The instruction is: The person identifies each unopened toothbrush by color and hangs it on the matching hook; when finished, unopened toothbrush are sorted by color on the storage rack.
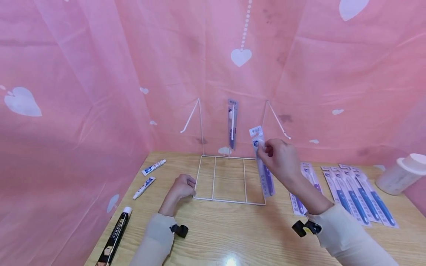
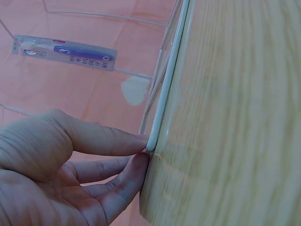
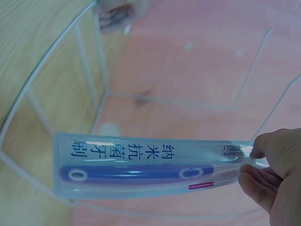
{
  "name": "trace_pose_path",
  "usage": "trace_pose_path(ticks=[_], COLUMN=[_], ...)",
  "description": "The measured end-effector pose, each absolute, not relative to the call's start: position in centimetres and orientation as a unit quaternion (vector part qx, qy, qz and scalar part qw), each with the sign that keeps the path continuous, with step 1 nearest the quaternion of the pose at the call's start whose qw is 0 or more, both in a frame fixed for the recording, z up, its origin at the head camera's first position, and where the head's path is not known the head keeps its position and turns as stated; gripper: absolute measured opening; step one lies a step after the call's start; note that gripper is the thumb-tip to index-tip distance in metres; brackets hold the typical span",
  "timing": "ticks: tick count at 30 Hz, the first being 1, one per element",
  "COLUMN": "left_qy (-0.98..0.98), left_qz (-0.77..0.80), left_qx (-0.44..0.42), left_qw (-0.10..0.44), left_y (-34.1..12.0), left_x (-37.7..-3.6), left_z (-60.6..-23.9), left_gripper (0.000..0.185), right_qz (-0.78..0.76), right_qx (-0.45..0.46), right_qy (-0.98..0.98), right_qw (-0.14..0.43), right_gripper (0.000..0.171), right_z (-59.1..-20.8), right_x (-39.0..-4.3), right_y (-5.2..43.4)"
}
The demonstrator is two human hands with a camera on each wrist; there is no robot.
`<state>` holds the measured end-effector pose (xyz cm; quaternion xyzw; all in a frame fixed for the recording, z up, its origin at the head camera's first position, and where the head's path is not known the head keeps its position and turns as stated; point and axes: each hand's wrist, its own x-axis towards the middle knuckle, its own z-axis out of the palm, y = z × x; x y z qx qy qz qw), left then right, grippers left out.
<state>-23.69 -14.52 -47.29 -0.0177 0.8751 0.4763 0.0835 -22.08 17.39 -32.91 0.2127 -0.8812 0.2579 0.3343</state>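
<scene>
Between thumb and fingers, my right hand [image 1: 281, 159] pinches a packaged purple toothbrush [image 3: 136, 172] near its upper end. The pack hangs upright over the right side of a white wire rack [image 1: 229, 201]. At the rack's front left corner, my left hand [image 2: 94, 160] pinches the base wire between thumb and fingers. Another packaged purple toothbrush [image 1: 232, 123] hangs on the rack's middle hook; the left hook [image 1: 189, 116] and right hook [image 1: 279, 120] carry nothing.
Right of the rack lie packaged purple toothbrushes [image 1: 313, 175] and several blue ones [image 1: 361, 197], beside a white cup-like container [image 1: 401, 175]. At left lie two small toothpaste tubes [image 1: 154, 167] and a long black tube [image 1: 114, 236]. Pink curtain [image 1: 166, 55] hangs behind.
</scene>
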Motion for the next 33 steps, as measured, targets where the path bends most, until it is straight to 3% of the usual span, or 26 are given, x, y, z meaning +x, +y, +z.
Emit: trace_pose_path(ticks=[13,33], left_qy=[0.873,0.881], left_qz=[0.480,0.467], left_qx=[-0.015,-0.019], left_qw=[0.085,0.076], left_y=[-14.4,-14.5], left_x=[-23.9,-24.1], left_z=[-47.4,-47.3], left_gripper=[0.039,0.035], right_qz=[0.244,0.270], right_qx=[0.298,0.301], right_qy=[-0.833,-0.848], right_qw=[0.396,0.344], right_gripper=[0.006,0.007], right_z=[-29.6,-30.1], right_x=[-18.6,-19.4], right_y=[14.4,11.7])
